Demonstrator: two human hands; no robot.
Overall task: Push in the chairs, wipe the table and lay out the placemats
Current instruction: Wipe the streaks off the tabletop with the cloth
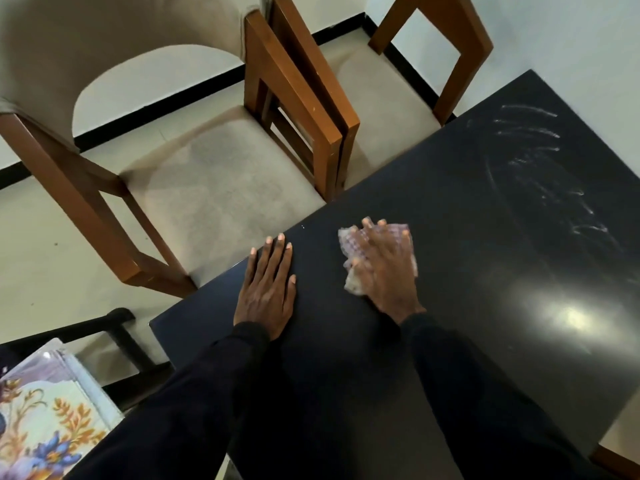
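1. A person in dark sleeves leans over a black table [467, 209]. Both forearms reach in from the bottom edge, where the frame cuts them off.
2. The left hand [266, 285] lies flat near the table's left edge, palm down, with its fingers straight and close together. It holds nothing.
3. The right hand [384, 268] presses flat on a pale checked cloth [347, 239], fingers spread. The hand is motion-blurred and covers most of the cloth, so only the cloth's edges show around it.
4. Whitish streaks [540, 161] arc across the far right of the tabletop. A bright glare [568, 317] washes out the surface nearer the person.
5. Two wooden chairs with beige seats stand side by side along the table's far left edge, with their adjoining arms touching.
6. On the near chair [214, 188], the tabletop hides the front of the seat and the frame crops the padded back.
7. The far chair [377, 98] is cropped at the top, and no back shows.
8. The placemats [52, 410], printed with flowers, sit off the table in the lower left corner. They are cut off by the frame, and their number cannot be told.
9. A dark frame [117, 327] shows just beyond them. Whether it bears them is unclear.
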